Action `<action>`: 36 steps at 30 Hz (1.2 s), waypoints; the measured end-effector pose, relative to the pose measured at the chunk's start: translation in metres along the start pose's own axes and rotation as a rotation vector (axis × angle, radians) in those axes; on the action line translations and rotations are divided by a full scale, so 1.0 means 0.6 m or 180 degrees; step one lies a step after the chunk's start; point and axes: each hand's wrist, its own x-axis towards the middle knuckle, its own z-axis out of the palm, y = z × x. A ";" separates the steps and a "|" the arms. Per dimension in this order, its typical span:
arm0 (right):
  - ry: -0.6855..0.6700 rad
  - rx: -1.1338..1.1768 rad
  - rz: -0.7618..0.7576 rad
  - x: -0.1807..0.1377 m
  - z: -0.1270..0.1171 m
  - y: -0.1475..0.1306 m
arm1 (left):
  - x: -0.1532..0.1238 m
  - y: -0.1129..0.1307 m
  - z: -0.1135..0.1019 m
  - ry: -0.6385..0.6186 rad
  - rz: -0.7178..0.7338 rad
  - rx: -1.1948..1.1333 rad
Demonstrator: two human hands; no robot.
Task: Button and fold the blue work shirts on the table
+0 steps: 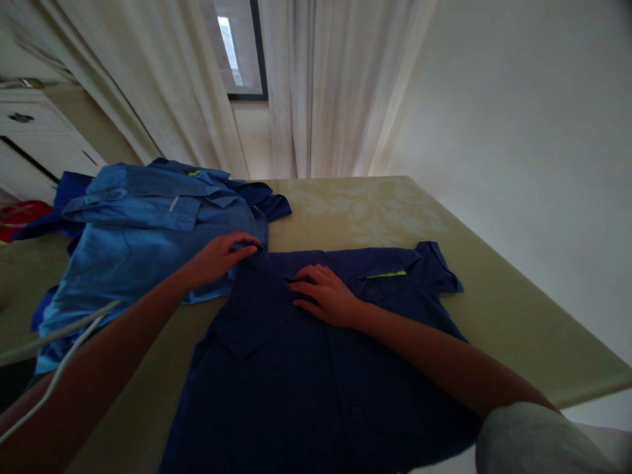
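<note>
A navy short-sleeved shirt (296, 382) lies spread with its front up, its collar end away from me. A thin yellow-green strip (386, 274) marks its chest on the right. At the shirt's upper left shoulder, my left hand (226, 255) has its thumb and fingers closed on the fabric edge; the fingertips are partly hidden. My right hand (323, 295) rests palm down on the upper front near the collar, fingers apart and slightly bent.
A pile of light blue shirts (143, 243) with darker blue ones stands on the left of the cloth-covered table (494, 329). White cables (64, 368) cross near my left forearm. Behind are curtains (345, 85), a cabinet (44, 131) and a wall (533, 131).
</note>
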 end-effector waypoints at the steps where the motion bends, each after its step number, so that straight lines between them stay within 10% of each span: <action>1: 0.0041 -0.0078 -0.0042 -0.001 0.000 -0.001 | 0.005 0.000 0.002 -0.0137 -0.0051 -0.0070; 19: -0.0020 0.0387 -0.0299 0.000 0.000 -0.001 | -0.013 -0.045 -0.025 -0.0216 0.0721 0.0877; 28: 0.0293 0.0932 0.0552 0.008 0.005 0.010 | 0.002 -0.040 0.005 0.0083 -0.0283 0.0674; 36: 0.0670 0.1305 0.1601 0.020 0.003 0.027 | 0.009 -0.045 0.028 0.0354 -0.0295 0.0569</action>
